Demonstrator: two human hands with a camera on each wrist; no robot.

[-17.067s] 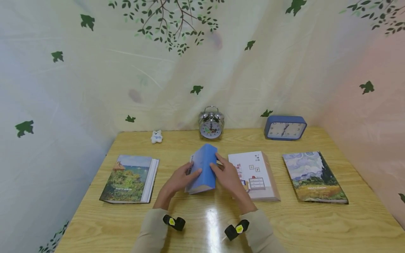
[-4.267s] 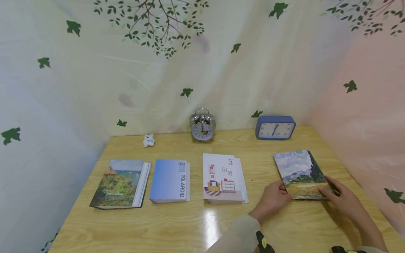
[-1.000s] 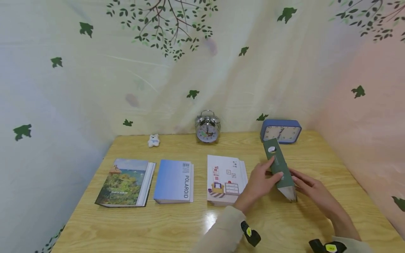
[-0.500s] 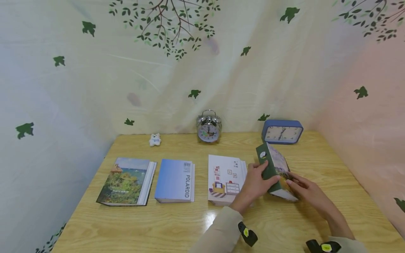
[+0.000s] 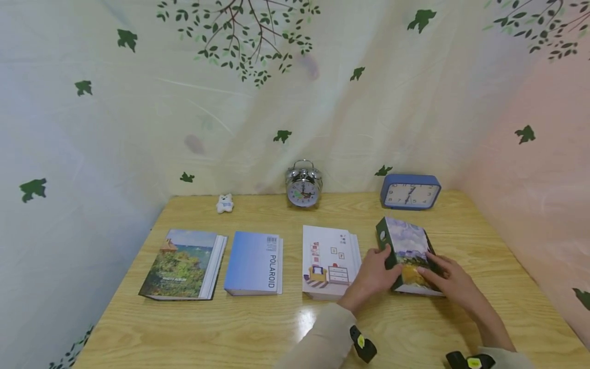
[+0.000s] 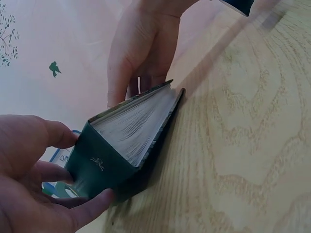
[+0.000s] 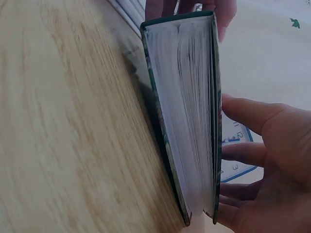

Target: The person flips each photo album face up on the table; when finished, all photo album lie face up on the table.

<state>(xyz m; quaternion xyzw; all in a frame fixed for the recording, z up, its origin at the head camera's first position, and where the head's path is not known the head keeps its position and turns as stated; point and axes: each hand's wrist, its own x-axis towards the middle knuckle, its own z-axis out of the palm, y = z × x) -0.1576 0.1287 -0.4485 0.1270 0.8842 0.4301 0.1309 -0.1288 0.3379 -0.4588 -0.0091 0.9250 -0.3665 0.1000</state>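
A photo album [image 5: 407,236] with a painted landscape cover leans low over the table at right, cover up, its dark green spine to the left. My left hand [image 5: 369,279] grips it at the spine. In the left wrist view, the left fingers and thumb spread across the green spine [image 6: 97,160]. My right hand [image 5: 454,282] rests straight fingertips on the front cover. Seen from the right wrist, the white page block [image 7: 187,97] faces the camera and the covers part slightly at the free edge. Beside the left hand lies a white illustrated album [image 5: 324,256].
A blue POLAROID album [image 5: 251,261] and a seaside-painting photo album [image 5: 184,261] lie farther left on the wooden table [image 5: 207,333]. Along the back stand a small white bear figure [image 5: 225,204], a silver twin-bell alarm clock [image 5: 303,187] and a blue rectangular clock [image 5: 411,192].
Earlier the blue album was in both hands; it now lies flat. The landscape photo album, lying flat, was raised spine up, then lowered leftward so its cover faces up.
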